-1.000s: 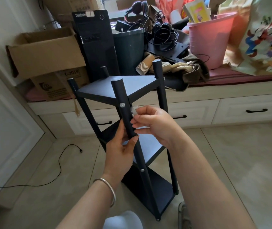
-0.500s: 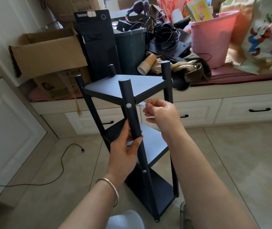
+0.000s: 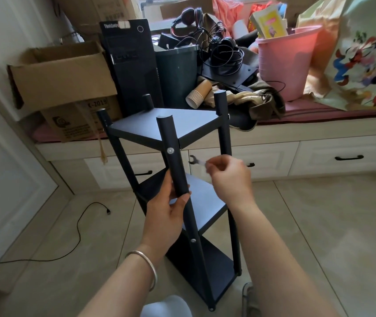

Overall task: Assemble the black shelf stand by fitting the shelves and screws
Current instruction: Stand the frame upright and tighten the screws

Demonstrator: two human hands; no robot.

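The black shelf stand (image 3: pixel 182 126) stands upright on the tiled floor with three shelves between its round posts. My left hand (image 3: pixel 166 209) grips the near front post (image 3: pixel 174 161) just below the top shelf. A silver screw head (image 3: pixel 170 151) shows on that post at the top shelf, another screw (image 3: pixel 193 240) lower down. My right hand (image 3: pixel 228 177) pinches a small flat wrench (image 3: pixel 196 161) to the right of the post, its open jaw pointing left toward the upper screw without touching it. The wrench is blurred.
Behind the stand runs a low white drawer bench (image 3: pixel 274 154) piled with a cardboard box (image 3: pixel 61 72), a black computer tower (image 3: pixel 132 65), a dark bin (image 3: pixel 178 72), paper cups (image 3: pixel 198 93), cables and a pink bucket (image 3: pixel 283 62). A black cable (image 3: pixel 77 227) lies on the floor at left.
My right hand has drawn away from the front post to the right, and the small wrench now shows between its fingers. The stand sits slightly lower in view. My left hand keeps its grip.
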